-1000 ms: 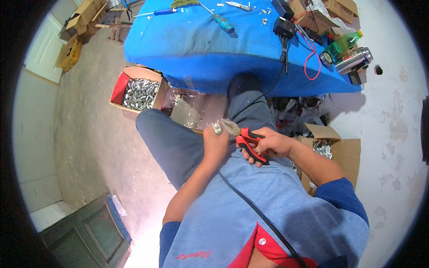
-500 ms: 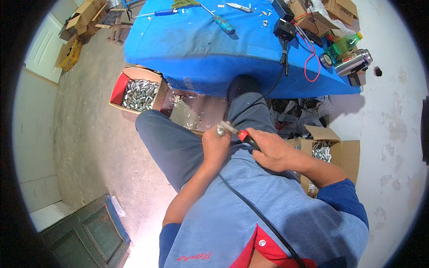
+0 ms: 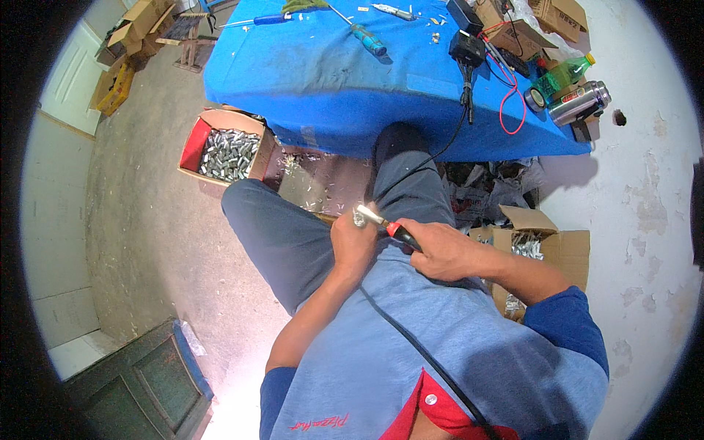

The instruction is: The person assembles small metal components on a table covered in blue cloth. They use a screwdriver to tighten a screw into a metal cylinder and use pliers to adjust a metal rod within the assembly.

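Observation:
In front of my belly, my left hand (image 3: 353, 243) is closed around a small silvery metal piece (image 3: 359, 218), whose end sticks out above the fist. My right hand (image 3: 446, 251) wraps round the handle of a red-and-black-handled tool (image 3: 394, 229). Its pale metal blade (image 3: 372, 214) points left and reaches the silvery piece; the exact shape of the tip is too small to make out. Below my hands, between my knees, lies a shallow tray (image 3: 345, 176) scattered with small pale bits.
A box of silvery metal cylinders (image 3: 229, 155) stands left of my knee, and an open carton (image 3: 572, 257) of metal pieces on the right. The blue-covered table (image 3: 330, 73) ahead bears a screwdriver (image 3: 368, 40), a black adapter (image 3: 467, 48), a green bottle (image 3: 570, 71) and a steel flask (image 3: 579, 103).
My right hand has shifted slightly left and closed more fully round the handle. The blade has turned a little against the metal piece. My left hand has hardly moved.

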